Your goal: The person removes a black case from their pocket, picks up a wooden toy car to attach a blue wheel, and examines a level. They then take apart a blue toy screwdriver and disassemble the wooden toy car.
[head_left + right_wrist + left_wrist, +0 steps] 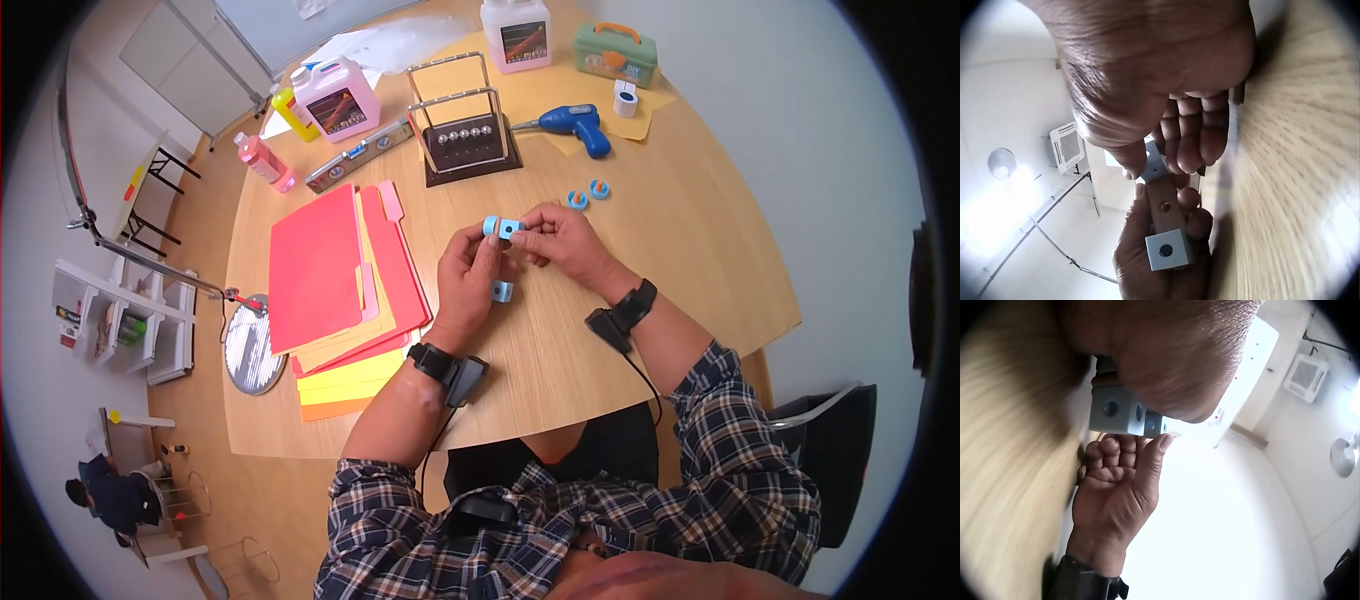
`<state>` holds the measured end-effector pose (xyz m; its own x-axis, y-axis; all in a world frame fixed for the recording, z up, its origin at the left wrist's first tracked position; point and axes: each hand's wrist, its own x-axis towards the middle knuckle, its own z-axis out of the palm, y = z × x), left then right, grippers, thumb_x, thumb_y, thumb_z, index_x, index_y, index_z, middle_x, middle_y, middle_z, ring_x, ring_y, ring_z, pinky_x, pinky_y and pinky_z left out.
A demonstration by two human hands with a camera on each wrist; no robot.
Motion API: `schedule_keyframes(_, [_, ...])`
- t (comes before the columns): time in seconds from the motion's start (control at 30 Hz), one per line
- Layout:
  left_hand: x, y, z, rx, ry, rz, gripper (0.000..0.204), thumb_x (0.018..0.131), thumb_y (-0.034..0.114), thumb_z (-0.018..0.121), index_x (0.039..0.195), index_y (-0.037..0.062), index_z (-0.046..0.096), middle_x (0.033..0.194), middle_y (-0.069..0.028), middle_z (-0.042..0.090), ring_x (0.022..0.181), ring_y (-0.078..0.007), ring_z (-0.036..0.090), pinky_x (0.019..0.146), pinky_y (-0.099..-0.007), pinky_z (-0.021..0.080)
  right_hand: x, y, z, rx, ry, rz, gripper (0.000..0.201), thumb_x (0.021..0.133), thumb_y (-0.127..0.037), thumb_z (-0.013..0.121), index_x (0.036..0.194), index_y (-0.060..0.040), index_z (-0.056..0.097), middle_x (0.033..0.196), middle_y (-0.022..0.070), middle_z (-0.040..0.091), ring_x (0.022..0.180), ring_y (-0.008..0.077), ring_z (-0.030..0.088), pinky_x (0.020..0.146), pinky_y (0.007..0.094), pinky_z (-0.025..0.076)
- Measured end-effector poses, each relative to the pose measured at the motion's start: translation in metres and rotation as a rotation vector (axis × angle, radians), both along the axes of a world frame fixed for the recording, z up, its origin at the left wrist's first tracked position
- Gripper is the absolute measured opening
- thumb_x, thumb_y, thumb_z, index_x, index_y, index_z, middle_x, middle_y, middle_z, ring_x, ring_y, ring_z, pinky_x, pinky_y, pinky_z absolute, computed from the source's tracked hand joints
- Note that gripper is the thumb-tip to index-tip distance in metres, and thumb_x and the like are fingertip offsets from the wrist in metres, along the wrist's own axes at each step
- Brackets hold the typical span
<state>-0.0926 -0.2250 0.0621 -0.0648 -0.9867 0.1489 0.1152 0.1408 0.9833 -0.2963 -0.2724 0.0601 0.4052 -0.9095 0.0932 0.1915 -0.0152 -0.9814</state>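
Both hands hold a small assembly of light-blue pieces over the table. My left hand (468, 275) grips it from the left, thumb up. A brown strip with a hole (1164, 206) runs between its fingers, with a light-blue block (1166, 251) at the near end. At the far end, my right hand (568, 242) pinches a holed light-blue block (509, 229) between thumb and fingers. A rounded light-blue piece (490, 226) shows at the left fingertips. Two round blue pieces with orange centres, one nearer (577, 200) and one farther (599, 188), lie beyond the right hand.
Red and yellow folders (315, 270) lie left, beside a round mirror-like disc (254, 345). Behind stand a Newton's cradle (470, 165), a spirit level (360, 158), a blue power screwdriver (572, 124), pink jugs (340, 105) and a green toolbox (614, 55).
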Motion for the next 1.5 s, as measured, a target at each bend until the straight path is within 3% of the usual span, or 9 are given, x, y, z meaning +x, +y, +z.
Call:
schedule_keyframes(0.4, [0.0,-0.005,-0.005,0.046,-0.006,-0.023,0.033,0.114,0.021,0.063,0.134,-0.0045,0.062,0.113,-0.0109,0.077,0.091,-0.0159,0.075,0.082,-0.0304,0.061,0.002,-0.005,-0.011,-0.157,0.085,-0.054,0.027,0.093,0.002,0.081,0.117,0.0017,0.069,0.099,0.0002,0.071,0.085,0.003,0.065,0.074,0.02,0.055])
schedule_keyframes(0.6, [0.0,-0.004,-0.002,0.052,0.016,0.001,0.032,0.114,0.018,0.062,0.136,-0.0046,0.06,0.113,-0.0107,0.076,0.09,-0.0139,0.074,0.08,-0.0289,0.06,0.007,0.0,-0.002,-0.117,-0.076,-0.061,0.032,0.095,-0.005,0.084,0.123,0.0025,0.069,0.107,0.0038,0.073,0.089,0.0045,0.067,0.076,0.0208,0.056])
schedule_keyframes(0.73, [0.001,-0.003,-0.006,0.0,-0.033,0.012,0.033,0.114,0.021,0.063,0.137,-0.0038,0.061,0.116,-0.0107,0.077,0.092,-0.0154,0.074,0.084,-0.0301,0.06,0.001,-0.003,0.002,-0.002,-0.034,-0.055,0.034,0.097,-0.01,0.085,0.124,0.003,0.069,0.107,0.0045,0.073,0.088,0.0045,0.066,0.075,0.0211,0.056])
schedule_keyframes(0.83, [0.001,-0.006,-0.009,-0.019,-0.029,0.007,0.034,0.114,0.02,0.063,0.137,-0.004,0.061,0.116,-0.0109,0.077,0.093,-0.0155,0.074,0.085,-0.0302,0.06,-0.001,-0.008,-0.005,-0.063,0.1,-0.015,0.032,0.098,-0.008,0.083,0.126,0.0013,0.07,0.107,0.001,0.071,0.09,0.0055,0.068,0.078,0.0212,0.057])
schedule_keyframes(0.9, [0.001,-0.005,-0.006,-0.007,-0.009,0.002,0.034,0.114,0.02,0.063,0.138,-0.0043,0.06,0.117,-0.0115,0.076,0.093,-0.0155,0.074,0.084,-0.0301,0.06,-0.001,-0.005,-0.005,-0.184,0.188,-0.06,0.029,0.096,-0.003,0.082,0.123,-0.0031,0.074,0.116,0.0013,0.071,0.096,0.0064,0.068,0.08,0.0228,0.057])
schedule_keyframes(1.1, [0.006,-0.007,-0.003,0.059,0.031,0.016,0.033,0.114,0.021,0.063,0.137,-0.0033,0.062,0.115,-0.0115,0.077,0.092,-0.0162,0.075,0.084,-0.0307,0.061,0.0,-0.006,-0.01,-0.613,0.152,-0.072,0.039,0.083,0.013,0.067,0.114,-0.0079,0.078,0.138,0.0071,0.063,0.113,0.0114,0.065,0.086,0.0277,0.056])
schedule_keyframes(1.2, [0.008,-0.009,-0.004,0.089,0.074,0.015,0.033,0.114,0.021,0.062,0.136,-0.0031,0.062,0.115,-0.0116,0.077,0.091,-0.0166,0.075,0.083,-0.0312,0.061,-0.001,-0.005,-0.008,-0.652,0.137,-0.069,0.036,0.083,0.013,0.062,0.111,-0.0061,0.076,0.142,0.009,0.061,0.112,0.0109,0.066,0.087,0.0265,0.055])
schedule_keyframes(1.4, [0.006,-0.008,-0.005,0.07,0.087,0.013,0.033,0.114,0.022,0.063,0.135,-0.0028,0.062,0.114,-0.0106,0.077,0.09,-0.0143,0.074,0.081,-0.0292,0.059,0.002,0.001,0.001,-0.229,0.063,-0.221,0.013,0.095,-0.001,0.073,0.107,-0.004,0.075,0.126,0.0041,0.069,0.106,0.0098,0.067,0.084,0.025,0.054])
schedule_keyframes(1.5, [0.003,-0.005,-0.004,0.055,0.072,0.013,0.033,0.113,0.022,0.064,0.135,-0.0026,0.061,0.113,-0.0102,0.076,0.09,-0.0138,0.074,0.08,-0.0289,0.06,0.003,0.002,0.005,-0.2,0.098,-0.161,0.012,0.098,-0.009,0.078,0.108,-0.0035,0.076,0.118,0.0008,0.07,0.102,0.0095,0.067,0.083,0.0253,0.055])
